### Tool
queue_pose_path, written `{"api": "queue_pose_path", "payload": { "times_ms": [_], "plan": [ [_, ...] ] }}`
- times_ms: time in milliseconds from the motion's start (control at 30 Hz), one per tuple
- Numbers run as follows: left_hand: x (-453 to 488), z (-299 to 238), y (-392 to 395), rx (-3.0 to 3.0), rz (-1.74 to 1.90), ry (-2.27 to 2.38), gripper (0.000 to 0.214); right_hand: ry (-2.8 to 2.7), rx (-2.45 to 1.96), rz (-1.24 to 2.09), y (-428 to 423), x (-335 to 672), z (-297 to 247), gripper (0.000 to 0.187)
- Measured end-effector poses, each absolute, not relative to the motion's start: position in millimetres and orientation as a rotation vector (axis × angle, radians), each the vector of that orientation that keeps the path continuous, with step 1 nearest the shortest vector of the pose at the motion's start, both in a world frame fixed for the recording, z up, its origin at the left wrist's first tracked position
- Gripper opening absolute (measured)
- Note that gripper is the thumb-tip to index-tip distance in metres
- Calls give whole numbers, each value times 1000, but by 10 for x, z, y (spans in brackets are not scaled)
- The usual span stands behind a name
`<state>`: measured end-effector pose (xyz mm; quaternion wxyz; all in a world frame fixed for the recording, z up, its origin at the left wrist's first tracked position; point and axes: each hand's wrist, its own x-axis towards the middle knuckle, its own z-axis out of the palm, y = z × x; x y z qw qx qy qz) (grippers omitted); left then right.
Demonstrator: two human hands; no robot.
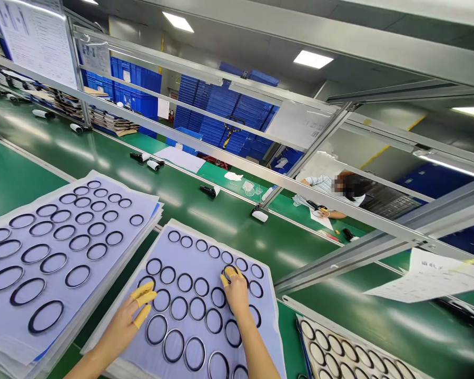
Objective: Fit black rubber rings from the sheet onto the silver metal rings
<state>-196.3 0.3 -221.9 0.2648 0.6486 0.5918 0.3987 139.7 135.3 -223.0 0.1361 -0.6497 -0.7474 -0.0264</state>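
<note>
Many thin black rings (185, 282) with silvery edges lie in loose rows on a pale lavender sheet (205, 263) in front of me. My left hand (132, 310), with yellow finger cots, hovers at the sheet's left side. Its fingers and thumb are apart, and the fingertips partly cover a ring (146, 283). Farther right, my right hand (236, 292) also wears yellow finger cots. Its bent fingers are on a ring (229, 267) in the upper right rows, hiding part of it.
On the left stands a stack of sheets (114, 221) bearing more rings. A tray of rings (339, 352) is at the lower right. Behind runs a green conveyor (174, 195) carrying small black-and-white items (259, 215). Beyond the metal frame (229, 152), a co-worker (332, 192) sits bent over the bench.
</note>
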Motion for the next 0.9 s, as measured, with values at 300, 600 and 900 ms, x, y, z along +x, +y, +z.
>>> {"api": "queue_pose_path", "payload": {
  "times_ms": [300,600,900],
  "plan": [
    [-2054,-2193,-42,1715,1091,1600,32,-2267,-1807,-56,1466,934,-2262,26],
    [-2282,-2202,-99,1652,1187,1620,32,-1953,-2081,-107,881,1822,-2238,24],
    [-1981,-1858,-96,1373,1209,1467,44,-1268,-2823,60,-1408,3319,-2608,25]
  ]
}}
